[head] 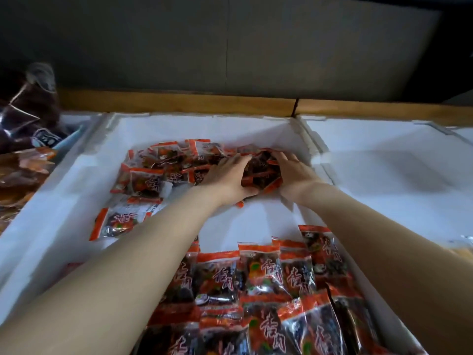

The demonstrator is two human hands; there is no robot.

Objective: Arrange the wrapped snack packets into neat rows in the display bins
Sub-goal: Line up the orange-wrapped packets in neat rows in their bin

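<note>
Near rows: red snack packets [268, 290] lie tidy, side by side, at the close end of the white foam bin [76, 175].
Far pile: loose packets [153, 165] lie mixed up at the far end of the same bin, pointing every way.
Gap: white bin floor shows between the near rows and the far pile.
Lone packet: 1 packet [117, 222] lies flat by itself near the left wall, apart from the pile.
Left hand: it [225, 175] holds the left side of a bunch of packets [261, 172], fingers over it and thumb low.
Right hand: it [294, 175] holds the right side of the same bunch, fingers curled over the top.
Step now: I think the 2 hands are gathering this bunch to bring it to the rows.
Do it well: squeeze gently from both sides so the edges line up. Turn every red top the same way. Set the bunch down in the gap, right behind the last row.
Watch out: the wrappers look shiny and slippery, so 1 could slide out from below.
After that: the lone packet and the rest of the pile need the same care.
</note>
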